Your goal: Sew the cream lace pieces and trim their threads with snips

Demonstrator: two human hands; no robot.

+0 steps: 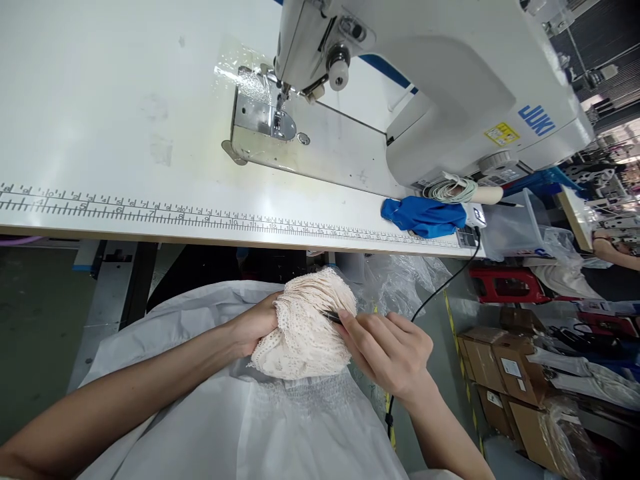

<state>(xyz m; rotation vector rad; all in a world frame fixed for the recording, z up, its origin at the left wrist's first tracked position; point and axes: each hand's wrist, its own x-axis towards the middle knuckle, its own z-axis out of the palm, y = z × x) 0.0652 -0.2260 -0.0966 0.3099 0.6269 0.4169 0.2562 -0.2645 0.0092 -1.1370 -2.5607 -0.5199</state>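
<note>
A bunched piece of cream lace fabric (305,333) is held over the lap, in front of the table's edge. My left hand (257,325) grips it from the left, with the fingertips hidden behind or inside its folds. Pinched in my right hand (387,350) is a small dark tool (331,317), its tip against the gathered lace; most of it is covered by the fingers, so its exact kind does not show. White cloth with a shirred band (320,393) lies below the lace, across the lap.
A JUKI sewing machine (450,87) stands on the white table (125,133), which has a printed ruler along its front edge. A blue cloth (425,215) and a coil of cord (453,189) lie at the right. A black cable (440,287) hangs down; cardboard boxes (505,363) stand on the floor.
</note>
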